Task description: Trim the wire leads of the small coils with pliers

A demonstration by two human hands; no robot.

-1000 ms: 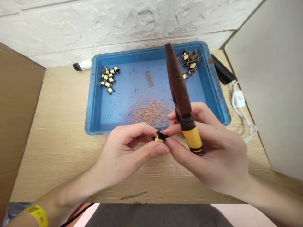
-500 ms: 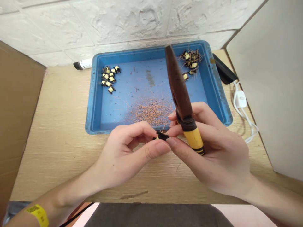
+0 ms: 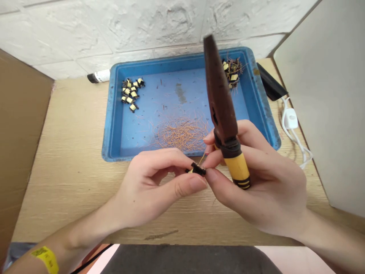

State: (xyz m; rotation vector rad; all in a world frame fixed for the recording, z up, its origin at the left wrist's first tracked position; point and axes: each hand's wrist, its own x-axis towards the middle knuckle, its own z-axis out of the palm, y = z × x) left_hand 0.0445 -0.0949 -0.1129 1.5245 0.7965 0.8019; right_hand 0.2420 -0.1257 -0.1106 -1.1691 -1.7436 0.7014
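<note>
Between thumb and fingers, my left hand [image 3: 159,186] pinches a small black and yellow wire-wound coil bobbin [image 3: 197,169]. A thin copper-coloured wire [image 3: 202,158] sticks up from its right end. My right hand [image 3: 262,186] grips pliers [image 3: 222,95] with dark brownish jaws pointing up and away and a yellow and black handle. The thumb and fingertip of that same hand meet at the bobbin's right end, by the wire. Both hands are just in front of the near rim of a blue tray [image 3: 110,125].
Inside the tray lie a heap of loose wire clippings [image 3: 182,133], a group of bobbins [image 3: 132,93] at left, and bobbins with long wires [image 3: 234,72] at right. A white bottle [image 3: 99,76] and a white cord switch [image 3: 291,118] flank the tray. A cardboard panel [image 3: 23,133] stands left.
My right hand and the pliers have shifted slightly right, with the jaws higher in view. The bobbin has turned a little, and a wire now shows more clearly above it.
</note>
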